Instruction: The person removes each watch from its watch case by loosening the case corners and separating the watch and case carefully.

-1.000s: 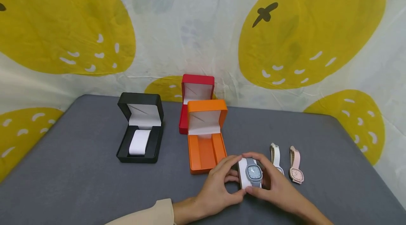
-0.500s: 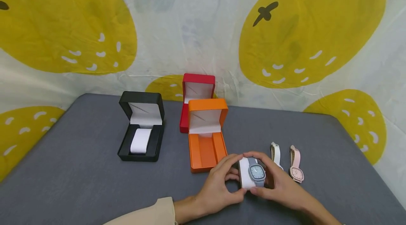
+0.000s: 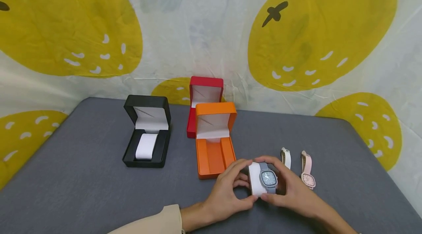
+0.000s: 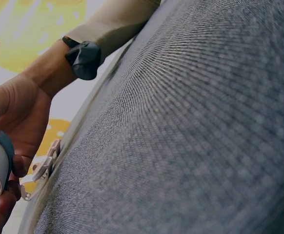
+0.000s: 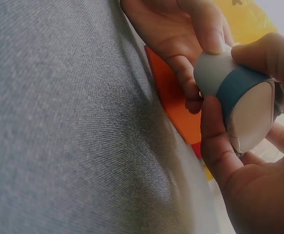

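Note:
In the head view, a blue-grey wristwatch [image 3: 269, 177] with a squarish face is wrapped around a white watch cushion [image 3: 255, 181], close to one end. My left hand [image 3: 224, 192] pinches the bare end of the cushion between thumb and fingers. My right hand [image 3: 293, 194] grips the watch by its strap, thumb at the near edge and fingers at the far one. From the right wrist, the strap [image 5: 242, 83] shows as a band around the cushion's end. An orange watch box [image 3: 202, 162] stands with its lid up just beyond my left hand, its inside bare.
A white-strapped watch [image 3: 286, 158], partly hidden by my right hand, and a pink watch [image 3: 307, 166] lie to the right. Farther left stands a black watch box [image 3: 163, 155] with a white cushion inside. Behind the orange box is a red box [image 3: 191, 124], lid up.
The watch has slid a little to the right along the cushion with my right hand, so more white shows. My left hand has hardly moved.

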`<move>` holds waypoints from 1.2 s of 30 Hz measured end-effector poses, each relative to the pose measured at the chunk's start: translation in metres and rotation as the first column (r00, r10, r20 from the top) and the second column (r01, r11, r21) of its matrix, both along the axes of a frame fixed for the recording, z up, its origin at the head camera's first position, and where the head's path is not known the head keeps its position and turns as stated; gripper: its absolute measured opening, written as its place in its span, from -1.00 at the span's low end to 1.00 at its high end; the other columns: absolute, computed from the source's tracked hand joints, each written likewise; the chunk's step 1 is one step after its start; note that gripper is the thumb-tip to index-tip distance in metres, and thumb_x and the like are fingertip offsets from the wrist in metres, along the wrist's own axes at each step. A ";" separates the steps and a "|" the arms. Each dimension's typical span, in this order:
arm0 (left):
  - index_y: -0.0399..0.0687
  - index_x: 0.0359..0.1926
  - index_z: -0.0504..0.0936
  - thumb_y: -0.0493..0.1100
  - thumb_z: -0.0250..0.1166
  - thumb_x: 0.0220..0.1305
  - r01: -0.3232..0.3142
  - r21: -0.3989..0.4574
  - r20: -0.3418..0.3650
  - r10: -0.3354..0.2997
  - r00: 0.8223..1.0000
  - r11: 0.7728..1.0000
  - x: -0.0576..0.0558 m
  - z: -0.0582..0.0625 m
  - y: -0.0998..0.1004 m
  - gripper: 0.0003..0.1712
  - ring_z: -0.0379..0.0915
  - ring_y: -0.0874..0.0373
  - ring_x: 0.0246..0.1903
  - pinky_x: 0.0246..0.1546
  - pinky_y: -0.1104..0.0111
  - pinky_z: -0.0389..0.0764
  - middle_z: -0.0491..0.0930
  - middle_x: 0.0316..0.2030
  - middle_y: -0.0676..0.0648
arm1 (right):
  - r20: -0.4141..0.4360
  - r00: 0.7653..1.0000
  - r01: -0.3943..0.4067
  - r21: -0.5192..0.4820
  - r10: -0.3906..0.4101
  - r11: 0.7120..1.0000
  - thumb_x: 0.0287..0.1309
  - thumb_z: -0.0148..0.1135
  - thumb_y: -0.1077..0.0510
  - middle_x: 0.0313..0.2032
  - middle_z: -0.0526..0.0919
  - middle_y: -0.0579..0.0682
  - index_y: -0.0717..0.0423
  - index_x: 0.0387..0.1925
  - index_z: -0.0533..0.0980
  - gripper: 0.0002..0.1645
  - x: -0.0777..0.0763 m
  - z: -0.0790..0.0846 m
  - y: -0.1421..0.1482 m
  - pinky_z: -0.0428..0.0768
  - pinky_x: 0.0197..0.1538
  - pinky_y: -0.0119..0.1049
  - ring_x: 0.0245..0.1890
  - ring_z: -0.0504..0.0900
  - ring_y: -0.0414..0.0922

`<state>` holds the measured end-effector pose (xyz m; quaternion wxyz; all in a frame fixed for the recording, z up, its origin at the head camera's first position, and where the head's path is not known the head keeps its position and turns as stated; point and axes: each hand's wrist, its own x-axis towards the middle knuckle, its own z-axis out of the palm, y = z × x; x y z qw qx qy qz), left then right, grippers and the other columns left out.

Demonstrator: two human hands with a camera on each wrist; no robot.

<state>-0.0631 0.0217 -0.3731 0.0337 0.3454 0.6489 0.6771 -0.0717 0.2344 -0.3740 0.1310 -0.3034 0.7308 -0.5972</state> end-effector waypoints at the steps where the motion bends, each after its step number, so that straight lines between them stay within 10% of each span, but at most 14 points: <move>1: -0.31 0.18 0.19 -0.51 0.28 -0.10 0.000 0.001 -0.004 0.000 1.000 1.000 0.000 0.000 0.000 -0.24 0.43 0.11 -0.21 -0.21 0.32 0.51 0.25 0.08 -0.24 | 0.004 1.000 0.005 0.007 -0.006 1.000 -0.07 0.20 0.48 0.03 0.27 0.21 0.20 0.24 0.04 -0.15 0.000 0.000 0.000 0.56 -0.35 -0.20 -0.23 0.52 0.00; 36: -0.32 0.18 0.17 -0.51 0.28 -0.09 0.036 0.020 0.050 -0.037 0.998 0.999 0.001 0.002 -0.002 -0.24 0.42 0.07 -0.19 -0.18 0.29 0.50 0.21 0.09 -0.26 | 0.047 0.999 -0.003 0.089 -0.001 0.996 -0.06 0.24 0.40 0.07 0.26 0.19 0.16 0.25 0.04 -0.14 -0.001 0.011 0.010 0.55 -0.29 -0.21 -0.15 0.47 -0.03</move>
